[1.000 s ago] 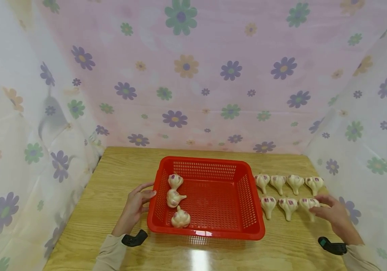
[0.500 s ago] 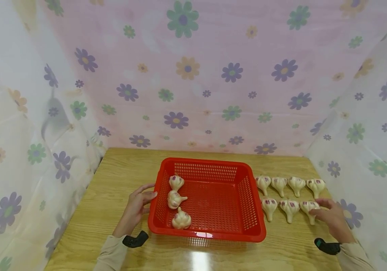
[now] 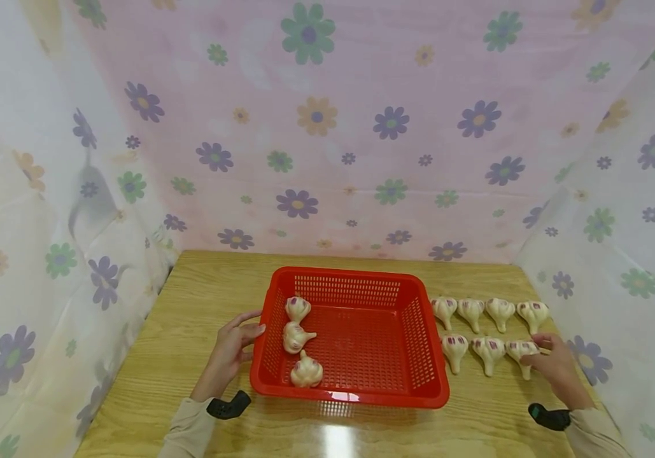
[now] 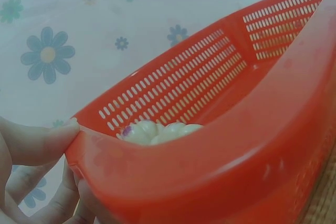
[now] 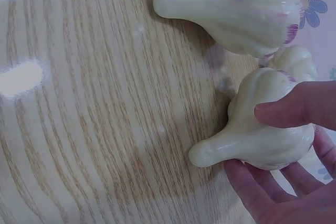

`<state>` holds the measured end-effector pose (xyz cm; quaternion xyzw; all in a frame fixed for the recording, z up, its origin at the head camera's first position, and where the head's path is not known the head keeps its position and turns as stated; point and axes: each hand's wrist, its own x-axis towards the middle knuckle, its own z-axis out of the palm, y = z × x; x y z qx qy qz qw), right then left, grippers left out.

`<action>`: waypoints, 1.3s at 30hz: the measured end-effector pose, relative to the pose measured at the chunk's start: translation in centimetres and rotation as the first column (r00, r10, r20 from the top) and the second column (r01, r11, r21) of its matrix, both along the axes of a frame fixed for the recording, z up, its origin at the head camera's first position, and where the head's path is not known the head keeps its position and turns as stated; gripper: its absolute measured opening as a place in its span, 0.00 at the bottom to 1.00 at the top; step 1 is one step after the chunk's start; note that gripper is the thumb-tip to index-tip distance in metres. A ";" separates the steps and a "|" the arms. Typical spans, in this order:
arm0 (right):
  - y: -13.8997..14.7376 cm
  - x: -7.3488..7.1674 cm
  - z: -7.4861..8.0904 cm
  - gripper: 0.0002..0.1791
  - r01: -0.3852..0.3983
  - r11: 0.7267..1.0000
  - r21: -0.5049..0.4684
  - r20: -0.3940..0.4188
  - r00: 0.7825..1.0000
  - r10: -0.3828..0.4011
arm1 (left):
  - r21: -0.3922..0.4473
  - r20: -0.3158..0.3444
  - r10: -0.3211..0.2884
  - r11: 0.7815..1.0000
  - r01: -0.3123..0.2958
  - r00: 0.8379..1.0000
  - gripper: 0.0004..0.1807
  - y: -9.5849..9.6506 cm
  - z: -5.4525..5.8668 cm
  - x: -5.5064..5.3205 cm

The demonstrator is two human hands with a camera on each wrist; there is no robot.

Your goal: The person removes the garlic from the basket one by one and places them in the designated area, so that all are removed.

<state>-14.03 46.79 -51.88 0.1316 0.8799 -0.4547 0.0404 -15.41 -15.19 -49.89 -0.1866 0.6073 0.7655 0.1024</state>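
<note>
My left hand (image 3: 230, 346) holds the left rim of a red plastic basket (image 3: 350, 399), its thumb over the edge and its fingers below, as the left wrist view shows. Inside, along the basket's left side, lie three garlic bulbs (image 3: 306, 371). To the right of the basket, my right hand (image 3: 559, 369) grips the end garlic bulb (image 5: 262, 124) of the front row. In the right wrist view the thumb presses one side and the fingers curl against the other. This bulb sits low at the tabletop, its stem pointing toward the person.
Several more garlic bulbs stand in two rows right of the basket, among them a neighbouring bulb (image 3: 489, 352) and a back-row corner bulb (image 3: 532, 313). The wooden table (image 3: 207, 280) meets a flowered cloth (image 3: 327, 165) at the back and sides.
My right hand has shifted slightly left, and its thumb and fingers have settled around the end bulb. The left hand and the basket have stayed in place.
</note>
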 end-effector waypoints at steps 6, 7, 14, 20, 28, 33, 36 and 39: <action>-0.2 0.0 0.3 0.36 -0.040 0.999 -0.005 0.013 0.999 0.040 | 0.006 -0.003 -0.001 1.000 0.001 1.000 0.25 0.0 0.0 0.0; -0.2 0.0 0.3 0.37 -0.049 0.999 -0.006 0.017 0.999 0.049 | 0.005 -0.004 -0.002 1.000 0.002 1.000 0.25 0.0 0.0 0.0; -0.3 -0.2 0.2 0.40 -0.074 0.997 0.017 0.027 0.997 0.074 | -0.004 -0.010 -0.006 1.000 0.006 1.000 0.24 -0.1 0.1 0.1; -0.5 -0.3 0.2 0.37 -0.090 0.987 0.135 0.006 0.996 0.090 | -0.003 -0.016 -0.008 1.000 0.008 1.000 0.24 0.0 0.2 0.2; -0.6 0.0 0.7 0.36 -0.124 0.980 0.157 0.026 0.992 0.121 | -0.005 -0.016 0.001 1.000 -0.001 1.000 0.24 0.1 0.2 0.1; -0.6 0.1 1.4 0.40 -0.163 0.977 0.137 0.055 0.986 0.157 | -0.001 -0.013 0.005 1.000 -0.005 1.000 0.23 0.0 0.0 0.1; -0.6 0.1 1.8 0.44 -0.181 0.970 0.162 0.069 0.983 0.172 | 0.004 -0.012 0.006 1.000 -0.006 1.000 0.23 0.0 -0.1 0.1; -0.6 0.0 2.4 0.45 -0.198 0.957 0.213 0.068 0.980 0.188 | 0.007 -0.015 0.005 1.000 -0.005 1.000 0.24 0.0 -0.1 0.1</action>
